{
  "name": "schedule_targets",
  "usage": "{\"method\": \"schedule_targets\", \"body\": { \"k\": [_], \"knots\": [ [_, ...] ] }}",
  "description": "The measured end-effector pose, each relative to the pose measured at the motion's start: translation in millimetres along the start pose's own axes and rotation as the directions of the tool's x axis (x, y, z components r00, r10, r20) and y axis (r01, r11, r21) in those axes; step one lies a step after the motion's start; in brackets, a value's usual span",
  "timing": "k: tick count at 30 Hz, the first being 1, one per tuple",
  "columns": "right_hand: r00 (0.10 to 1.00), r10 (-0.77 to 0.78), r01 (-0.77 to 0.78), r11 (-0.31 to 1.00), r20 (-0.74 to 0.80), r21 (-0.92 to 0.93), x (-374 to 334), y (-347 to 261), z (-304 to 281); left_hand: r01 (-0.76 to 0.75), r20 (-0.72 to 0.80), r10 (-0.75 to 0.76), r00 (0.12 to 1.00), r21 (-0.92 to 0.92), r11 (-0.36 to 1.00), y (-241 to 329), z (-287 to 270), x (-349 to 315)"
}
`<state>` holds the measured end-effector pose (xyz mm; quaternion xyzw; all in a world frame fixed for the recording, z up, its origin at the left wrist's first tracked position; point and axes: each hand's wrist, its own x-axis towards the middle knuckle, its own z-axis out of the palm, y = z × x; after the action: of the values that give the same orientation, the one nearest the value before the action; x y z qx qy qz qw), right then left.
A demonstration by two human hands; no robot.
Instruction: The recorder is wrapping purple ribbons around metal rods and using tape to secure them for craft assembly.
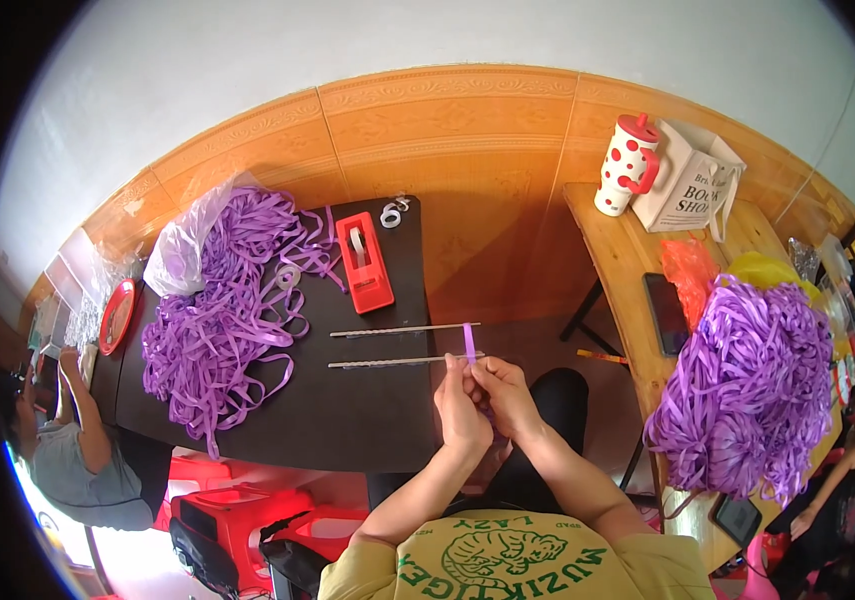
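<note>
Two thin metal rods lie level, one farther (402, 330) and one nearer (397, 362), with their right ends past the dark table's edge. A purple ribbon (468, 342) spans both rods close to those ends. At the nearer rod, my left hand (463, 412) is closed, thumb and fingertips pinched on the ribbon. My right hand (509, 400) meets it from the right, also closed on the ribbon. The hands nearly touch, and they hide the lower part of the ribbon. On the table's left, a large loose pile of purple ribbon (207, 350) spills from a clear plastic bag (177, 255).
The dark table (347, 420) bears a red tape dispenser (365, 265) and small tape rolls (390, 214). On a wooden table (587, 215) at right are a dotted tumbler (625, 165), a tote bag (687, 180), a phone (665, 315) and another ribbon heap (747, 390). People sit at both sides.
</note>
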<state>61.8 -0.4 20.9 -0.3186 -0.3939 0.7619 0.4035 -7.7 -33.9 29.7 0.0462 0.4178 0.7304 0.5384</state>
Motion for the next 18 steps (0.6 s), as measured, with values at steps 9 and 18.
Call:
{"method": "schedule_targets", "body": {
  "k": [9, 18],
  "knots": [
    [0.989, -0.127, 0.115, 0.983, -0.077, -0.14, -4.5, -18.1, -4.0, 0.209, 0.1, -0.208, 0.973, -0.009, 0.978, 27.8, 6.8, -3.8],
    [0.973, -0.211, 0.229, 0.919, 0.089, -0.321, 49.2, -77.7, 34.3, 0.393, 0.171, -0.373, 0.912, -0.107, 0.913, 45.9, 4.1, -3.2]
  ]
}}
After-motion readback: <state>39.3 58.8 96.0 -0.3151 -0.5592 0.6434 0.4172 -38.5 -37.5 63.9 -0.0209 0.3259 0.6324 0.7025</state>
